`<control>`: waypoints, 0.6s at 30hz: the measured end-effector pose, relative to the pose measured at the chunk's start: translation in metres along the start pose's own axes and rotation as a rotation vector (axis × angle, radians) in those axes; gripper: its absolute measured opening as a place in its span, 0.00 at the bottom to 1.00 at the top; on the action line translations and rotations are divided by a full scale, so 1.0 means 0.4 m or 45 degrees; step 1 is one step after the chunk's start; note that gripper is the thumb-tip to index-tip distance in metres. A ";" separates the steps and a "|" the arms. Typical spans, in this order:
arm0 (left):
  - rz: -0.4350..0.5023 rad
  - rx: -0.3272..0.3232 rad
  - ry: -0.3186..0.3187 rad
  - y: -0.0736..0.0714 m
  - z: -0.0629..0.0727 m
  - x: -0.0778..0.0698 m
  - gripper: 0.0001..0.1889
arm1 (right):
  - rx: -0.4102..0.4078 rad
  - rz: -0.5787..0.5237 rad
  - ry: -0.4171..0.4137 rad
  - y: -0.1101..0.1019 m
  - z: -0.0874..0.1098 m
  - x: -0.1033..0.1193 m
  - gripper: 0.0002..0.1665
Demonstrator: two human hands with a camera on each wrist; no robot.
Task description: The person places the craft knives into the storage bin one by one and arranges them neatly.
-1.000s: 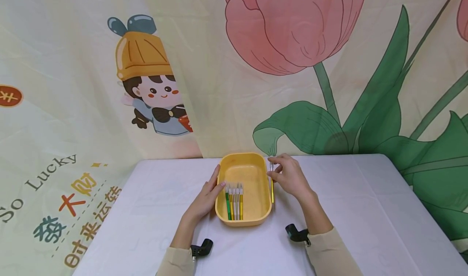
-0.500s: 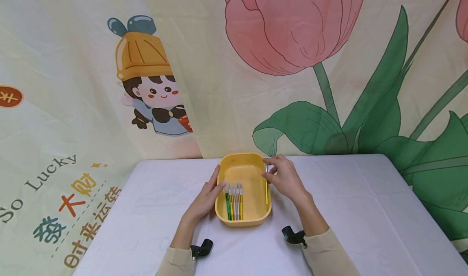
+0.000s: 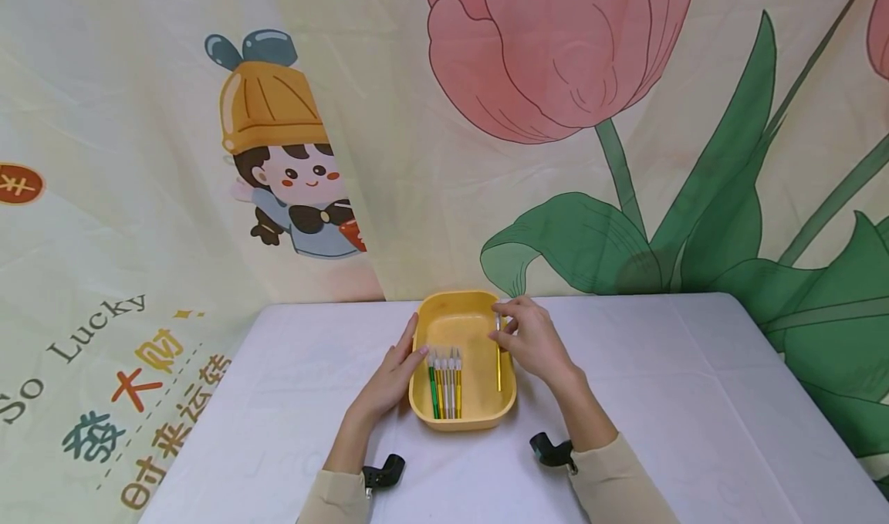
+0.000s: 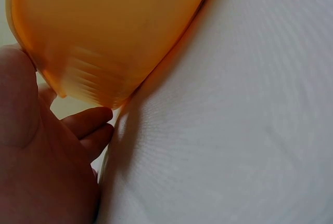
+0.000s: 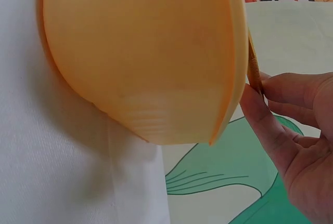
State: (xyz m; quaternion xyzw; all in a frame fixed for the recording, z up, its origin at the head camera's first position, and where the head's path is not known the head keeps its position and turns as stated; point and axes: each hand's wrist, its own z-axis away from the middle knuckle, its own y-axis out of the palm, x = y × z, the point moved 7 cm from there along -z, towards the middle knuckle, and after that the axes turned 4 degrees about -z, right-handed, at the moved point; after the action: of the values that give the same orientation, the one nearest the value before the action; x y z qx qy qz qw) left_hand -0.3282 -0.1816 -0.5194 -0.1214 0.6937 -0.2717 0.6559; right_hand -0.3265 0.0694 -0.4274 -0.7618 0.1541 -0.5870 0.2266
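A yellow plastic tray (image 3: 479,408) stands on the white table. Inside its left half, several slim craft knives (image 3: 445,385) lie side by side, with green, gold and silver handles and pale pointed tips. My left hand (image 3: 387,373) holds the tray's left side, thumb over the rim; in the left wrist view its fingers (image 4: 91,122) are against the outer wall. My right hand (image 3: 538,343) pinches a gold-handled craft knife (image 3: 498,370) near its upper end, over the tray's right side. In the right wrist view its ridged gold part (image 5: 253,70) shows beyond the rim; the tray hides the rest.
The white-covered table (image 3: 694,400) reaches out on both sides of the tray. Right behind its far edge hangs a printed cloth (image 3: 417,200) with a tulip and a cartoon figure. A black wrist camera (image 3: 552,451) sits on my right wrist, another (image 3: 384,471) on my left.
My right hand has moved left, carrying the gold craft knife from beside the tray's right edge to over its inside. My left hand and the tray have stayed put.
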 end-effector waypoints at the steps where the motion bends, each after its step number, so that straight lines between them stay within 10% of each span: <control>1: -0.001 -0.003 0.010 0.000 0.000 0.000 0.35 | 0.005 -0.003 -0.003 0.003 0.001 0.002 0.29; 18: 0.012 -0.006 0.069 -0.002 -0.001 -0.006 0.35 | 0.041 -0.017 -0.051 0.031 0.000 0.021 0.30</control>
State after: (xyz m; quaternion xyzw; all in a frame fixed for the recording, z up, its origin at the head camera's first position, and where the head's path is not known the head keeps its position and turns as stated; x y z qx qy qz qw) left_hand -0.3285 -0.1807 -0.5170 -0.1123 0.7126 -0.2700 0.6378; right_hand -0.3238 0.0545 -0.4270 -0.7706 0.1348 -0.5756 0.2380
